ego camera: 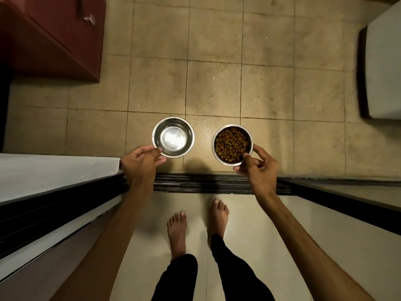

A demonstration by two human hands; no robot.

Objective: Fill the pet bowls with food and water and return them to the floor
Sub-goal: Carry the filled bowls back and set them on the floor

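The left hand (142,158) pinches the near rim of the round steel bowl of water (173,137); the right hand (258,162) pinches the near rim of the round steel bowl of brown kibble (232,145). Both bowls lie just beyond the dark door track (195,183), over the beige tiled floor (217,83), with open tile ahead for setting them down.

No readable text, labels, brands or numbers anywhere in frame.
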